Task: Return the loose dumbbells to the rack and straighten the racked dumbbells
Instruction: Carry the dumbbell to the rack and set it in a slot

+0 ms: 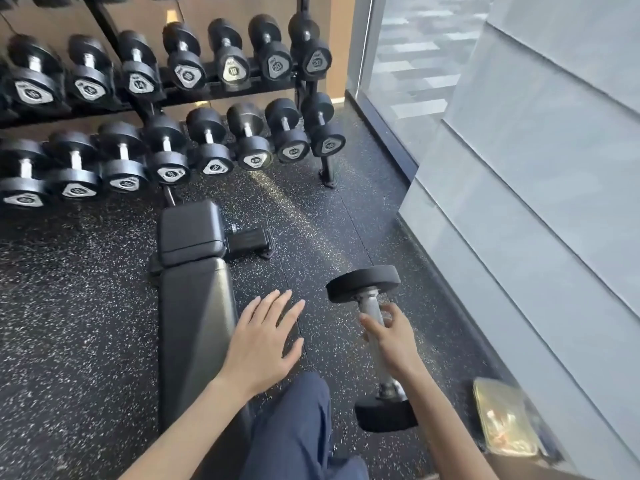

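While the right hand [389, 341] curls loosely round the handle of the loose dumbbell [375, 344] lying on the floor [86, 306], its grip should close fully at mid-handle before lifting; the left hand [261, 344] hovers spread and empty; the rack [311, 91] stands ahead.

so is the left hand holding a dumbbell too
No, the left hand is open with its fingers spread over the floor beside the bench, touching no dumbbell.

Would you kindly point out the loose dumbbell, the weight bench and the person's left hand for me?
loose dumbbell [370, 308]: head view, on its bare metal handle.
weight bench [195, 306]: head view, on the long black pad.
left hand [265, 341]: head view, on the back of the hand.
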A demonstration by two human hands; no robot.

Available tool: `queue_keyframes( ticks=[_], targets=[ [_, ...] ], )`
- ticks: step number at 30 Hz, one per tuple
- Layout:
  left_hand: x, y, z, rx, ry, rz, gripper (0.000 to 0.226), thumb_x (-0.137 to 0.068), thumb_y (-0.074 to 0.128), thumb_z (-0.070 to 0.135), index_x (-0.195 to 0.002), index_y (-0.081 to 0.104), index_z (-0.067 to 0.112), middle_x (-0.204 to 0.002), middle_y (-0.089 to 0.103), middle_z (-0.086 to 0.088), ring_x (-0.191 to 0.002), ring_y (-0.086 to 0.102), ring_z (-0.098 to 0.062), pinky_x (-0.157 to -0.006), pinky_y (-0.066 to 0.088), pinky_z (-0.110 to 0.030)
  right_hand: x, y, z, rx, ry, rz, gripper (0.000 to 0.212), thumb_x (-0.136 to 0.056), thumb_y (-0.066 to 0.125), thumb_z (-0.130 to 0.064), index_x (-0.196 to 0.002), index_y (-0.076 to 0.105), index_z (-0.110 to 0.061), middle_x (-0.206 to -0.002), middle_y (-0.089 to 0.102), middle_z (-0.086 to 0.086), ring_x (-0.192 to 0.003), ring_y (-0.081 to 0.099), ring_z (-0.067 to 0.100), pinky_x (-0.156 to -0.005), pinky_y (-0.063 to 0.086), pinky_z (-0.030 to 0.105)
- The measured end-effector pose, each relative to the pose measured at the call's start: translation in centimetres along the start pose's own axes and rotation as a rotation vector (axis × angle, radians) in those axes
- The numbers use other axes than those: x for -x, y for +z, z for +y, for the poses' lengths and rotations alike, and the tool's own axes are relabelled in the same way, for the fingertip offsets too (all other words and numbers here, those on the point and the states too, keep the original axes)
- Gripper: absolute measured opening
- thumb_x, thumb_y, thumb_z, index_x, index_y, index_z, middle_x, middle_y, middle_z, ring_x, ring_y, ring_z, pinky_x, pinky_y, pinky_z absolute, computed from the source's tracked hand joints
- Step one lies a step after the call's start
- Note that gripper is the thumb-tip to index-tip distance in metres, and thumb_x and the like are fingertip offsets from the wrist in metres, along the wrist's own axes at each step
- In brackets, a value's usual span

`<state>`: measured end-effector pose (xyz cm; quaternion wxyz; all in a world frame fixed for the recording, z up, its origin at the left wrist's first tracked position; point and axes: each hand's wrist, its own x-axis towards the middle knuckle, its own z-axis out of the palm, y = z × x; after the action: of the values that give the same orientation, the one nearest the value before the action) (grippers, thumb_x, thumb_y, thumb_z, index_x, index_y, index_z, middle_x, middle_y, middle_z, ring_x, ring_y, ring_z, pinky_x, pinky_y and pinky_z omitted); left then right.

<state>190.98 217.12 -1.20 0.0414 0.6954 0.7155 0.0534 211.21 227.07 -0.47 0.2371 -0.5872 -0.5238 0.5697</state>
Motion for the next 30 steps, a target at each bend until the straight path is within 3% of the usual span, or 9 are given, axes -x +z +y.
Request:
queue_keyframes(
  ticks=[9, 21, 30],
  targets=[
    [-8.3, 0.8, -3.1, 0.011, 0.039, -0.025, 0.057, -0.089, 0.038, 0.047, -0.136, 0.051, 0.018, -0.139, 0.051, -0.007, -0.130, 0.045, -0.026, -0.109, 0.023, -0.042, -7.7, 0.1, -3.5, -0.027, -0.009, 0.023, 0.030, -0.086, 0.065, -0.018, -0.112, 0.050, -0.013, -0.088, 0.067, 0.007, -0.062, 0.062, 0.015, -0.053, 0.047, 0.024],
    [-30.4, -3.4, -12.8, -0.009, -0.023, 0.070, 0.057, -0.089, 0.037, 0.046, -0.138, 0.048, 0.017, -0.140, 0.049, -0.009, -0.131, 0.043, -0.027, -0.110, 0.024, -0.043, -28.5, 1.6, -17.8, -0.023, -0.086, -0.016, 0.034, -0.086, 0.066, -0.019, -0.115, 0.050, -0.011, -0.097, 0.068, 0.012, -0.064, 0.064, 0.018, -0.054, 0.049, 0.024],
    [-44.1, -3.7, -16.0, -0.034, -0.024, 0.090, 0.058, -0.090, 0.034, 0.046, -0.138, 0.048, 0.016, -0.141, 0.048, -0.011, -0.132, 0.043, -0.028, -0.110, 0.024, -0.044, -42.5, 0.3, -24.3, -0.034, -0.093, -0.008, 0.028, -0.086, 0.066, -0.018, -0.108, 0.050, -0.013, -0.087, 0.067, 0.012, -0.058, 0.062, 0.017, -0.051, 0.046, 0.027]
  ],
)
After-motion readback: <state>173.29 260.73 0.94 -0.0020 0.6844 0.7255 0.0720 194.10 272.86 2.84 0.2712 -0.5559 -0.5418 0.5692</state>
